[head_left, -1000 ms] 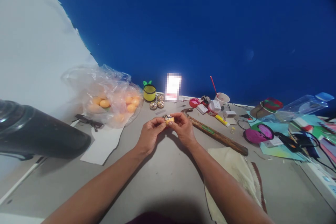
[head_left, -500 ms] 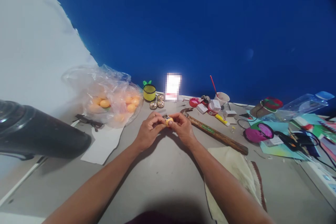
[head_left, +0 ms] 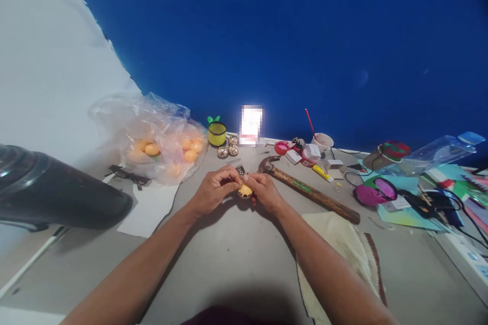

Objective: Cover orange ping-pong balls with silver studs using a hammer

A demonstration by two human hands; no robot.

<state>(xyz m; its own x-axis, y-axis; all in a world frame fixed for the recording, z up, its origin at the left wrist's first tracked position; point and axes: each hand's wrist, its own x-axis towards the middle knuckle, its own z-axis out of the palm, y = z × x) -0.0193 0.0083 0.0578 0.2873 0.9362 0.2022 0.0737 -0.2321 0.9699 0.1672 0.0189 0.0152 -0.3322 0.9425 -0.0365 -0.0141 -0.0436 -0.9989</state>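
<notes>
- A grey surface (head_left: 229,274) carries the spread, the hammer (head_left: 305,186) lying across its middle.
- A clear plastic bag (head_left: 160,124) sits well left of the hammer, probably keeping its orange balls (head_left: 152,150) from rolling.
- The hammer lies flat, perhaps the steadiest way to leave it.
- Left hand (head_left: 213,190) and right hand (head_left: 267,193) meet just left of the hammer's head, their fingers pinching an orange piece (head_left: 245,193) from both sides, presumably steadying its curves.
- Flecked balls (head_left: 222,152) cluster left of and beyond the hammer's head.
- The orange piece shows dark markings; whether the dark bit (head_left: 240,169) above is attached cannot be told.
</notes>
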